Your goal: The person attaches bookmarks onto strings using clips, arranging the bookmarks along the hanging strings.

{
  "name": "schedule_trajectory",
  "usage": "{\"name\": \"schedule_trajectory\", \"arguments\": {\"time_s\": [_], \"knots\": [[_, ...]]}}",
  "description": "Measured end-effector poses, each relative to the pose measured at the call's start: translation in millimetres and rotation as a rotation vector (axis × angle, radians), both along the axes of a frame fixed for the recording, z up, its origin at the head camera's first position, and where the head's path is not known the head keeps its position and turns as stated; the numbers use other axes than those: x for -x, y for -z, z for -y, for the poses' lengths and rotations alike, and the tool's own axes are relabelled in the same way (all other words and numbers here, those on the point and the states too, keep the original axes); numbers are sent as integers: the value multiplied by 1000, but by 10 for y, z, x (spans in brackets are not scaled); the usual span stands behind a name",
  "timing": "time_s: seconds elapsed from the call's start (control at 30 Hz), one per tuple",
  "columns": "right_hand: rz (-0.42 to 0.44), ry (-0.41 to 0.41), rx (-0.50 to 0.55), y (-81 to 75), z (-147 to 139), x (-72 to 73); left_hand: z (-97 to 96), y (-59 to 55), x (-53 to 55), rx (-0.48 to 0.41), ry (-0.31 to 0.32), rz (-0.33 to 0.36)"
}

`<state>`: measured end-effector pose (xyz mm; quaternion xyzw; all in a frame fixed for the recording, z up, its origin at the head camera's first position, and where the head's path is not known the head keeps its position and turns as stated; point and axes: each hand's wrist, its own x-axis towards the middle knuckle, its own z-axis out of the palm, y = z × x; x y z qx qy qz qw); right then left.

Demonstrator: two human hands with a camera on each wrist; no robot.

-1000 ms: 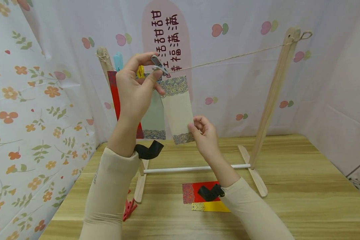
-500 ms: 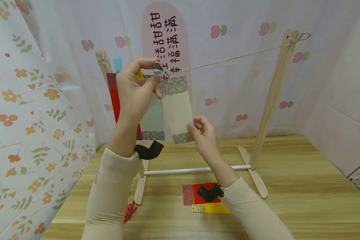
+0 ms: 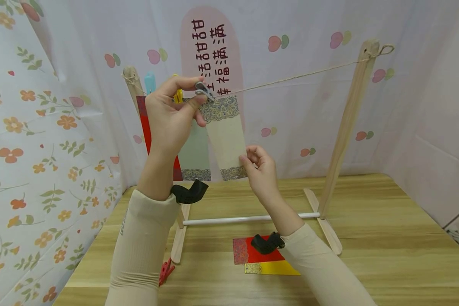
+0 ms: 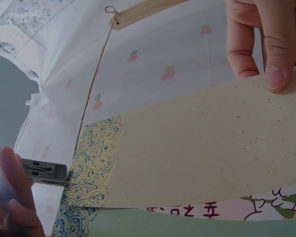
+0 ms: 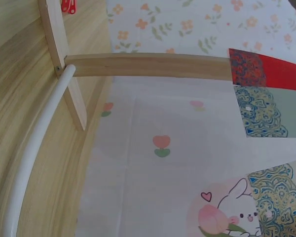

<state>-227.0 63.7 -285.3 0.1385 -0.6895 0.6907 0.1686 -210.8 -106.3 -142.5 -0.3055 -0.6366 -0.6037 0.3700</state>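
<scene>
A cream paper strip with patterned ends hangs under the twine of a wooden rack. My left hand pinches a grey clip between thumb and forefinger at the strip's top corner, right at the twine. In the left wrist view the grey clip touches the patterned end of the cream strip. My right hand pinches the strip's lower right edge; its fingers show in the left wrist view. The right wrist view shows only the strip's lower end, not the hand.
A red strip and a green strip hang to the left under a blue clip and a yellow clip. Rack posts and a white rod stand on the table. A red card, yellow card and red clip lie in front.
The left hand has brought the grey clip slightly down and right onto the strip's top corner. The right hand has lifted the strip's lower end a little.
</scene>
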Motion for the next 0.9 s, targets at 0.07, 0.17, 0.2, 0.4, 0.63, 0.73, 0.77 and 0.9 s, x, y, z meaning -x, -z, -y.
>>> {"name": "schedule_trajectory", "arguments": {"time_s": [0.07,0.17,0.2,0.4,0.63,0.73,0.77,0.9], "knots": [[4,3,-3,-3,0,12,1,2,4,-7,7,-2],[10,10,-11,-14,2,14,3,8,14,-4,3,-5],[12,12,-12,-17,3,16,4,9,22,-1,0,-8],[19,20,-3,-27,2,51,6,18,61,1,-15,0],[24,12,9,-37,17,68,11,23,65,17,-31,27],[28,5,11,-40,20,74,8,11,53,13,-29,50],[30,1,14,-40,21,78,6,5,47,9,-27,64],[34,-14,28,-31,23,97,0,-15,41,-6,-28,108]]}}
